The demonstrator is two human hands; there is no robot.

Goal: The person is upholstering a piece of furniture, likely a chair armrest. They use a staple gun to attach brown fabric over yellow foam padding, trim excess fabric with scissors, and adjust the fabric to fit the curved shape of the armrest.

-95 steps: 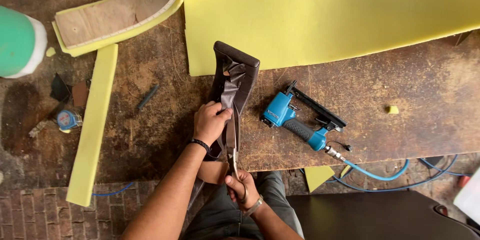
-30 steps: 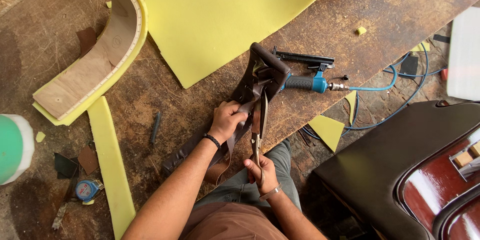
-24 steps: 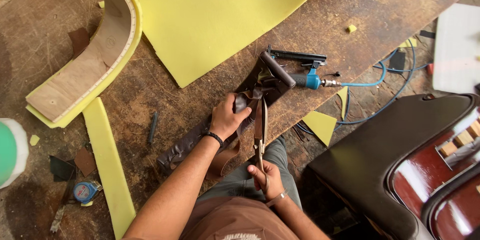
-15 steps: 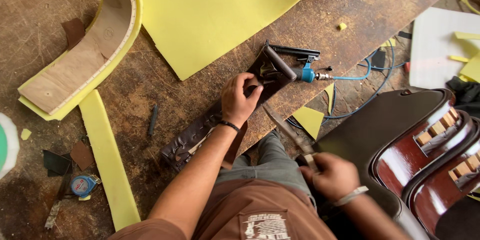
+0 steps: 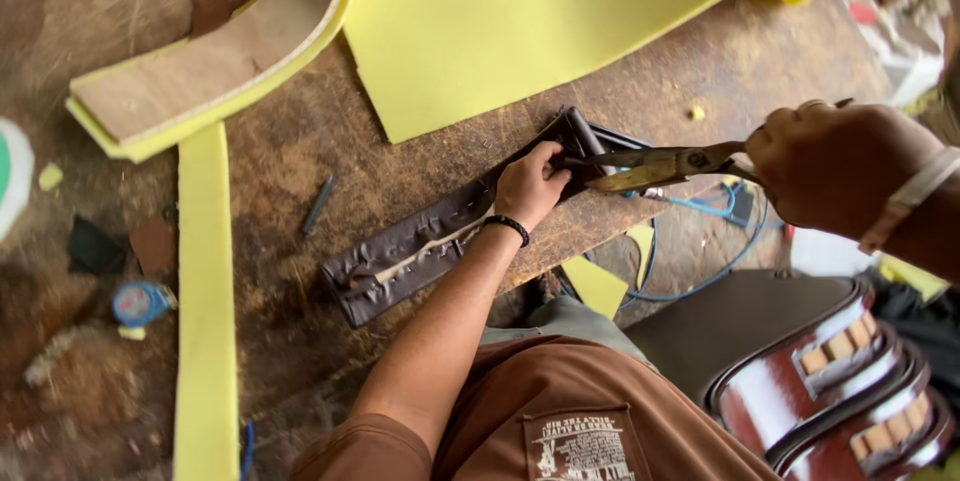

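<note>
Your left hand (image 5: 532, 184) presses flat on the far end of the dark brown upholstered piece (image 5: 440, 236), fingers curled over its edge; that piece lies slantwise on the worn wooden table (image 5: 300, 141), near the table's front edge. Half a second ago the hand sat in the same spot, so the grip has not shifted.

Your right hand (image 5: 835, 176) has come up from below the table edge, where it was low by your lap. It is now raised at the right of the view, closed around the handles of the scissors (image 5: 660, 166). The blades are slightly parted, their tips just beside your left fingers and the piece's end.

The blue air stapler seen earlier is mostly hidden behind the scissors; only its blue hose (image 5: 700, 241) shows, looping off the table edge.

Yellow foam sheet (image 5: 520, 21) lies beyond the piece; a curved wooden part edged in foam (image 5: 210, 71) sits to the far left, a foam strip (image 5: 205, 291) below it.
</note>
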